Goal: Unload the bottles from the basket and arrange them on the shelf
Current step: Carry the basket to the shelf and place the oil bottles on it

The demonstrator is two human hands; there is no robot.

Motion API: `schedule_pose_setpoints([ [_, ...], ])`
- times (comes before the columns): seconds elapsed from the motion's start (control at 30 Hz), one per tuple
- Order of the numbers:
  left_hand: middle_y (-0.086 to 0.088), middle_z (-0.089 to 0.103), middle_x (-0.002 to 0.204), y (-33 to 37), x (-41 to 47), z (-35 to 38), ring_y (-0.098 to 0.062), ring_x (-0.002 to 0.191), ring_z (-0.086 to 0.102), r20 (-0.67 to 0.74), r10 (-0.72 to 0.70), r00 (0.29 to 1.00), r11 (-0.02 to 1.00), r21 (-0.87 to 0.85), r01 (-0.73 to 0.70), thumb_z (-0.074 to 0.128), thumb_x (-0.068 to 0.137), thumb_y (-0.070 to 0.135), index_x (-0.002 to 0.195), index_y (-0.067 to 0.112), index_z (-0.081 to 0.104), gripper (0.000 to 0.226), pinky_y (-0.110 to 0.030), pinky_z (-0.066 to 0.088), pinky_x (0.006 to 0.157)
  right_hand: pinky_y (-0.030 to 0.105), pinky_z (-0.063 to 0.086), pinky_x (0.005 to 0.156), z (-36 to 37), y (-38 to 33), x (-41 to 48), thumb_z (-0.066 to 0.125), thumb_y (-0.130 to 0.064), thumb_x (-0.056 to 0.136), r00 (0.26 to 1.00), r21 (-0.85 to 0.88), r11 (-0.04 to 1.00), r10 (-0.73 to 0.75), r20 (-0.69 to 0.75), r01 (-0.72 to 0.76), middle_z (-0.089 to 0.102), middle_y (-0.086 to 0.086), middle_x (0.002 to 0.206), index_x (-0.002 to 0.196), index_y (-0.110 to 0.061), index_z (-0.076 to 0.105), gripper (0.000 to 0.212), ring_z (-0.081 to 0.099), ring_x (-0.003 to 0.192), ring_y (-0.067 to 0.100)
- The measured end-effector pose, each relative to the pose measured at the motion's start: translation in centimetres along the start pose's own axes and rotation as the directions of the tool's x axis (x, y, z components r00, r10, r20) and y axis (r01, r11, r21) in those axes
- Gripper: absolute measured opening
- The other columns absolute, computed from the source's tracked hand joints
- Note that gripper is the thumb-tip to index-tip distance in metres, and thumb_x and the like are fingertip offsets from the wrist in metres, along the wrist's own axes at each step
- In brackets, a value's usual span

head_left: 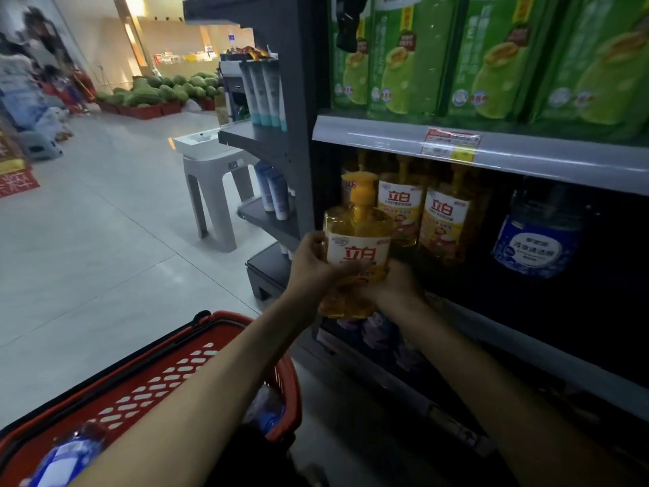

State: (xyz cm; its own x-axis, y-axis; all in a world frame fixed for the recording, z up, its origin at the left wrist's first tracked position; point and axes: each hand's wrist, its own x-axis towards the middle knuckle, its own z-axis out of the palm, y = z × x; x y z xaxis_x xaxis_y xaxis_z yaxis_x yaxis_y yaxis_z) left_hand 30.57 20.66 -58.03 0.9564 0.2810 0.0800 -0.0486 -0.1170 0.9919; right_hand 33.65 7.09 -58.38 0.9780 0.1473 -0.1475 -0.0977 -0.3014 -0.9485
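Note:
A yellow pump bottle (358, 240) with a white and red label is held up in front of the middle shelf (526, 156). My left hand (310, 261) grips its left side, fingers curled over the label. My right hand (397, 282) holds it from below on the right. Two like yellow bottles (442, 219) stand on the shelf just behind it. A blue bottle (537, 237) stands further right on the same shelf. The red basket (168, 374) sits at the lower left under my left arm, with blue bottles (66, 455) lying in it.
Green refill packs (491, 54) fill the shelf above. A grey stool (214, 184) stands left of the shelf end, whose side racks carry tubes (263, 93). Watermelons (165, 89) are piled far across the open tiled floor. Purple packs (382, 332) lie on the shelf below.

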Motion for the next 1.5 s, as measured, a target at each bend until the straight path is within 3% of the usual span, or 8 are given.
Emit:
schedule_pose_setpoints([
  [0.17,0.004,0.072,0.112,0.1,2.9,2.7,-0.011,0.102,0.071,-0.004,0.164,0.986,0.980,0.111,-0.162,0.094,0.067,0.026,0.123,0.023,0.062,0.065,-0.036,0.063,0.084,0.030,0.050,0.083,-1.9,0.8,2.2,0.093,-0.007,0.068,0.990,0.183,0.980,-0.060,-0.129,0.083,0.069,0.003,0.115,0.126,-0.010,0.065,0.064,0.060,0.106,0.016],
  [0.3,0.000,0.066,0.120,-0.3,5.1,4.2,-0.014,0.107,0.068,-0.015,0.276,0.961,0.926,0.273,-0.262,0.089,0.057,0.066,0.124,0.041,0.064,0.076,-0.040,0.061,0.087,0.021,0.047,0.075,-2.8,1.3,4.4,0.091,-0.006,0.069,0.963,0.166,0.974,-0.112,-0.246,0.156,0.068,0.002,0.114,0.125,-0.009,0.065,0.061,0.060,0.104,0.014],
  [0.43,0.003,0.063,0.119,-0.9,6.2,5.5,-0.010,0.104,0.068,-0.036,0.339,0.940,0.923,0.209,-0.325,0.090,0.064,0.045,0.124,0.033,0.066,0.065,-0.038,0.062,0.087,-0.001,0.041,0.051,-3.1,1.6,5.9,0.082,0.006,0.076,0.935,0.190,0.953,-0.168,-0.311,0.234,0.062,-0.004,0.104,0.125,-0.004,0.064,0.053,0.058,0.095,0.008],
  [0.6,0.008,0.061,0.118,-1.8,7.6,6.5,-0.013,0.106,0.067,-0.097,0.308,0.947,0.945,0.146,-0.292,0.085,0.055,0.054,0.119,0.036,0.067,0.069,-0.042,0.062,0.087,0.010,0.049,0.082,-2.5,2.3,7.8,0.089,-0.004,0.072,0.891,0.137,0.942,-0.234,-0.388,0.307,0.069,0.005,0.125,0.130,-0.008,0.063,0.063,0.063,0.118,0.018],
  [0.93,0.004,0.072,0.116,-2.7,10.1,7.8,0.000,0.098,0.069,-0.092,0.247,0.965,0.969,0.033,-0.245,0.092,0.069,0.009,0.133,0.013,0.060,0.072,-0.016,0.058,0.072,-0.007,0.039,0.060,-2.7,3.1,10.6,0.089,0.000,0.070,0.904,0.150,0.955,-0.183,-0.387,0.258,0.063,-0.007,0.111,0.125,-0.009,0.063,0.061,0.055,0.100,0.002],
  [1.1,0.020,0.063,0.107,-2.9,10.9,8.2,0.022,0.087,0.060,-0.128,0.193,0.973,0.981,0.021,-0.192,0.095,0.067,0.017,0.127,0.018,0.051,0.074,-0.006,0.052,0.067,0.002,0.043,0.067,-2.6,3.3,11.3,0.089,-0.006,0.072,0.891,0.130,0.957,-0.186,-0.413,0.260,0.067,-0.002,0.123,0.131,-0.012,0.060,0.066,0.058,0.111,0.008],
  [1.27,0.017,0.066,0.108,-2.7,11.4,8.5,0.014,0.091,0.065,-0.107,0.183,0.977,0.983,-0.003,-0.184,0.094,0.069,0.020,0.123,0.022,0.053,0.068,-0.015,0.058,0.072,0.036,0.055,0.094,-2.4,3.4,11.7,0.088,-0.012,0.075,0.855,0.058,0.970,-0.180,-0.486,0.237,0.069,0.002,0.127,0.126,-0.014,0.064,0.057,0.063,0.123,0.021],
  [1.5,0.012,0.067,0.115,-2.6,12.2,8.2,-0.001,0.101,0.067,-0.093,0.178,0.980,0.983,-0.026,-0.182,0.095,0.068,0.025,0.123,0.025,0.053,0.069,-0.023,0.061,0.077,0.042,0.056,0.099,-2.1,3.3,12.1,0.091,-0.024,0.073,0.823,-0.064,0.970,-0.233,-0.518,0.234,0.067,0.001,0.131,0.132,-0.018,0.063,0.065,0.061,0.125,0.021],
])
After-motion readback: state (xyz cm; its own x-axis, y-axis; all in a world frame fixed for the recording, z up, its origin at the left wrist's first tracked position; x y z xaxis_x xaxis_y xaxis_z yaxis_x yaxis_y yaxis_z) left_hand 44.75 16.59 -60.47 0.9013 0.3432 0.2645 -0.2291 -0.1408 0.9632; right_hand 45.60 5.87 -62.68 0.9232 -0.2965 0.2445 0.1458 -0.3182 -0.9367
